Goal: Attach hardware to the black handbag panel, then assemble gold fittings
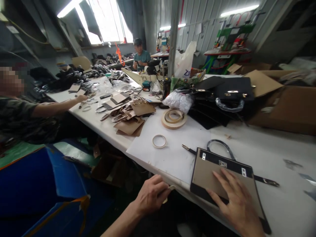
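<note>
"ZS" on white plastic bag point(185, 62)

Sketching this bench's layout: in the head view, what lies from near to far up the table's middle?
Right hand flat on the bag panel → small tape ring → stacked tape rolls → white wrapped bundle → seated person in teal.

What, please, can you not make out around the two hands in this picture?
Head view: the small pale piece in the left hand is mostly covered by fingers; its kind is unclear.
Head view: the flat right hand hides part of the tan cardboard sheet on the black bag panel.
Head view: print on the white plastic bag is half hidden behind clutter.
</note>
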{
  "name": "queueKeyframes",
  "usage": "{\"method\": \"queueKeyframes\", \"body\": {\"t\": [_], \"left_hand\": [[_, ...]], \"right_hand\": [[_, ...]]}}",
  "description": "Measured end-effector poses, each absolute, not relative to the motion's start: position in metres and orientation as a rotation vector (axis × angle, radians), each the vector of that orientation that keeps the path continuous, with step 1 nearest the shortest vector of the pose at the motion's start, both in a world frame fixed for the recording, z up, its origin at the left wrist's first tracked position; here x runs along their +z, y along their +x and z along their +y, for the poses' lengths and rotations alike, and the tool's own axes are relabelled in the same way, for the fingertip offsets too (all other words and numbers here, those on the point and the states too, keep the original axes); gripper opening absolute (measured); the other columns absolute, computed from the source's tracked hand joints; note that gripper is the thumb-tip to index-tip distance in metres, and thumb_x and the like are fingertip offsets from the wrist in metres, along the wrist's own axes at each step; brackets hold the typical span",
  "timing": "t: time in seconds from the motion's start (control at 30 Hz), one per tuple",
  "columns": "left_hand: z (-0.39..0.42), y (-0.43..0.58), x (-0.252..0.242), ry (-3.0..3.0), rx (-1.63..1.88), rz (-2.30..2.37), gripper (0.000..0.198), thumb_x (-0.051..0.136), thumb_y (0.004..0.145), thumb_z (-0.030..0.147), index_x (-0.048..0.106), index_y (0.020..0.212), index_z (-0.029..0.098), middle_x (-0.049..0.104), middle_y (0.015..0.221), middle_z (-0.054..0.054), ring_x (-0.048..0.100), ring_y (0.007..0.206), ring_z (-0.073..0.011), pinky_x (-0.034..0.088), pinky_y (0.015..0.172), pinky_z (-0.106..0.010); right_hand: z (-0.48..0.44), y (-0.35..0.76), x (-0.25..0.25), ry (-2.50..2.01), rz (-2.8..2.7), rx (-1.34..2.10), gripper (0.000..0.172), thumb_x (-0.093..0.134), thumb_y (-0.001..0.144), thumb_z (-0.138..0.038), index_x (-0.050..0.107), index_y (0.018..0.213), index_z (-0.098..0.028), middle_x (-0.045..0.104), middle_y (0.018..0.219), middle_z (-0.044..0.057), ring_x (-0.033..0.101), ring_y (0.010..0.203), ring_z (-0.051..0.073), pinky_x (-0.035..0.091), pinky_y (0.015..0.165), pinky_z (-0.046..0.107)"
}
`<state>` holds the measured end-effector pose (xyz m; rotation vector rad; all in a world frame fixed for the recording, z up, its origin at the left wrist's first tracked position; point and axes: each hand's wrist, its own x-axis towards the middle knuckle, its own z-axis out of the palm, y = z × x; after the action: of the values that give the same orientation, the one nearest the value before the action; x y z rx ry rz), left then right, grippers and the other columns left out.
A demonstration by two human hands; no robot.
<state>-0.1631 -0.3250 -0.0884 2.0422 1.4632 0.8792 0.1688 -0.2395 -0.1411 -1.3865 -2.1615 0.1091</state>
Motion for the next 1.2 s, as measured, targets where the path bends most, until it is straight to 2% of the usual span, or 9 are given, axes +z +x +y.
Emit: {"method": "queueKeyframes", "body": {"t": [0.1,0.27,0.37,0.47,0.57,0.7,0.83,0.93,1.2], "left_hand": [[-0.305,-0.134,-0.073,1.762,0.973,1.358,0.028,0.048,0.104,0.039,0.068,0.095,0.021,0.067,0.104,-0.009,0.064,0.083,-0.0167,0.052,0.077,-0.029],[-0.254,-0.09,-0.051,1.621,0.742,1.173,0.034,0.045,0.105,0.044,0.064,0.09,0.021,0.066,0.07,0.002,0.055,0.057,-0.0112,0.042,0.058,-0.022],[-0.237,-0.069,-0.041,1.777,0.631,1.113,0.032,0.047,0.104,0.041,0.065,0.086,0.021,0.067,0.069,0.002,0.056,0.059,-0.0116,0.04,0.058,-0.022],[-0.233,-0.057,-0.036,1.918,0.545,1.064,0.03,0.047,0.103,0.04,0.066,0.088,0.023,0.066,0.068,0.002,0.057,0.059,-0.013,0.039,0.057,-0.022],[-0.234,-0.052,-0.037,2.057,0.514,1.063,0.027,0.048,0.102,0.038,0.067,0.088,0.025,0.065,0.067,0.001,0.059,0.059,-0.0156,0.038,0.058,-0.024],[-0.237,-0.049,-0.041,2.141,0.535,1.044,0.022,0.054,0.099,0.037,0.067,0.087,0.025,0.067,0.07,-0.002,0.065,0.063,-0.0199,0.042,0.061,-0.026],[-0.242,-0.047,-0.041,2.176,0.527,0.997,0.011,0.059,0.095,0.029,0.066,0.087,0.026,0.07,0.074,-0.002,0.068,0.064,-0.022,0.047,0.064,-0.027],[-0.245,-0.047,-0.039,2.221,0.505,1.016,0.008,0.059,0.094,0.025,0.065,0.089,0.027,0.071,0.076,-0.001,0.069,0.064,-0.0221,0.05,0.066,-0.028],[-0.249,-0.041,-0.032,2.436,0.196,1.191,0.025,0.046,0.103,0.03,0.066,0.091,0.021,0.072,0.077,-0.008,0.071,0.067,-0.0268,0.052,0.064,-0.034]], "right_hand": [[-0.241,0.172,-0.135,-1.402,-2.119,0.2,0.056,0.062,0.091,-0.057,0.061,0.139,-0.027,0.051,0.153,0.01,0.045,0.143,0.037,0.036,0.12,0.06],[-0.247,0.182,-0.128,-1.402,-1.778,0.572,0.043,0.066,0.092,-0.05,0.067,0.128,-0.025,0.068,0.134,0.01,0.06,0.13,0.032,0.046,0.113,0.057],[-0.255,0.186,-0.119,-1.382,-1.428,0.806,0.041,0.064,0.095,-0.049,0.066,0.126,-0.023,0.074,0.12,0.011,0.071,0.112,0.029,0.058,0.1,0.05],[-0.265,0.189,-0.097,-1.32,-1.318,0.837,0.037,0.063,0.096,-0.046,0.064,0.125,-0.022,0.075,0.115,0.011,0.074,0.099,0.025,0.063,0.089,0.043],[-0.273,0.187,-0.066,-1.283,-1.641,0.784,0.035,0.067,0.094,-0.04,0.065,0.127,-0.026,0.072,0.116,0.008,0.073,0.099,0.024,0.063,0.088,0.04],[-0.272,0.177,-0.038,-1.247,-2.119,0.62,0.04,0.071,0.093,-0.035,0.063,0.132,-0.028,0.069,0.127,0.008,0.067,0.115,0.027,0.058,0.1,0.041],[-0.27,0.17,-0.039,-1.297,-2.329,0.525,0.022,0.061,0.099,-0.028,0.068,0.12,-0.026,0.074,0.105,0.006,0.072,0.095,0.024,0.06,0.085,0.037],[-0.271,0.17,-0.045,-1.331,-2.387,0.466,0.017,0.057,0.101,-0.027,0.069,0.113,-0.025,0.074,0.096,0.006,0.072,0.087,0.024,0.058,0.079,0.035],[-0.276,0.164,-0.039,-1.422,-2.441,0.396,0.015,0.054,0.103,-0.027,0.069,0.103,-0.025,0.072,0.089,0.003,0.07,0.082,0.021,0.048,0.071,0.031]]}}
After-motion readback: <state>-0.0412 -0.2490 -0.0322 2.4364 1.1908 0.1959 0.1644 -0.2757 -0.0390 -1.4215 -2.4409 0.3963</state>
